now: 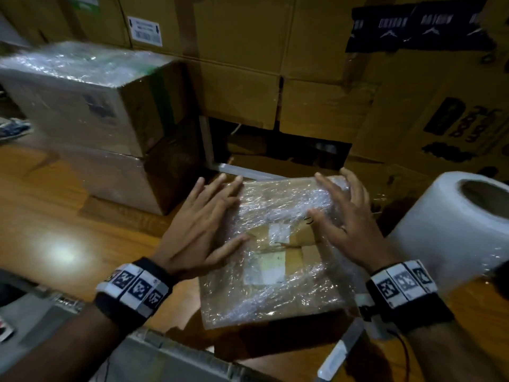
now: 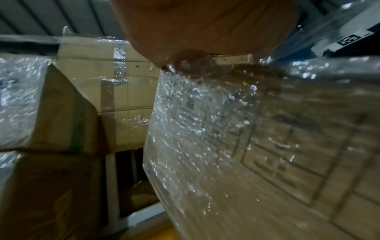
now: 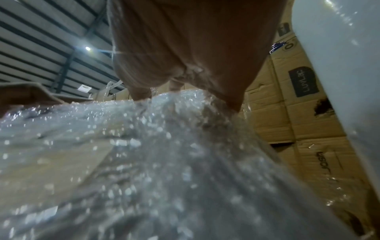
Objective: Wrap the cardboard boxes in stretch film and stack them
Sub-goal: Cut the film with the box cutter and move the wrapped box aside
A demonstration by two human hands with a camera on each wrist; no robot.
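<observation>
A cardboard box wrapped in shiny stretch film (image 1: 275,257) stands on the wooden surface in front of me. My left hand (image 1: 203,221) lies flat along its left edge with straight, spread fingers. My right hand (image 1: 341,210) presses flat on its far right corner, fingers spread. The left wrist view shows the box's filmed side (image 2: 236,146); the right wrist view shows the crinkled film on its top (image 3: 144,162). A big white roll of stretch film (image 1: 451,224) stands upright just right of the box. Two wrapped boxes (image 1: 91,111) sit stacked at the left.
A wall of plain cardboard boxes (image 1: 248,64) rises close behind, with a dark gap and a white frame (image 1: 234,166) at its foot. Wooden surface (image 1: 60,216) lies bare at the left. A grey edge (image 1: 165,354) runs along the near side.
</observation>
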